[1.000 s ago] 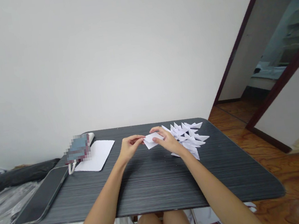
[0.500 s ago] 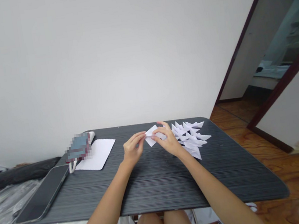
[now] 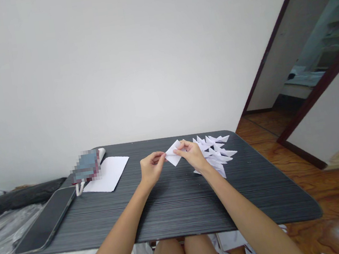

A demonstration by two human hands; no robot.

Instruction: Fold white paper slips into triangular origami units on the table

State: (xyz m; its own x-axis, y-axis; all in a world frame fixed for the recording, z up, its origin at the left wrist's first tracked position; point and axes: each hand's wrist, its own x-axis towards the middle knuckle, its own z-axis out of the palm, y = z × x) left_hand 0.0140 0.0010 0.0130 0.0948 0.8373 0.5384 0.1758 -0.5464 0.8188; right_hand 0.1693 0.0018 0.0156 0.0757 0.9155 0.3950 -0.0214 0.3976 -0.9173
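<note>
A small folded white paper (image 3: 172, 154) is held just above the dark table (image 3: 173, 202) near its far middle. My left hand (image 3: 150, 169) pinches its left corner with curled fingers. My right hand (image 3: 192, 155) pinches its upper right part between thumb and fingers. Just to the right of my right hand lies a pile of several folded white paper triangles (image 3: 217, 154) on the table.
A flat white sheet (image 3: 108, 173) lies at the far left of the table, beside a blurred-out object (image 3: 86, 166) with a white cord. A dark phone (image 3: 46, 222) rests on the left edge. Paper scraps lie on the wooden floor (image 3: 323, 189) below; a doorway opens at right.
Both hands have turned the folded paper from lying flat to standing on a corner and lifted it slightly. The right fingers, spread half a second ago, have closed onto it.
</note>
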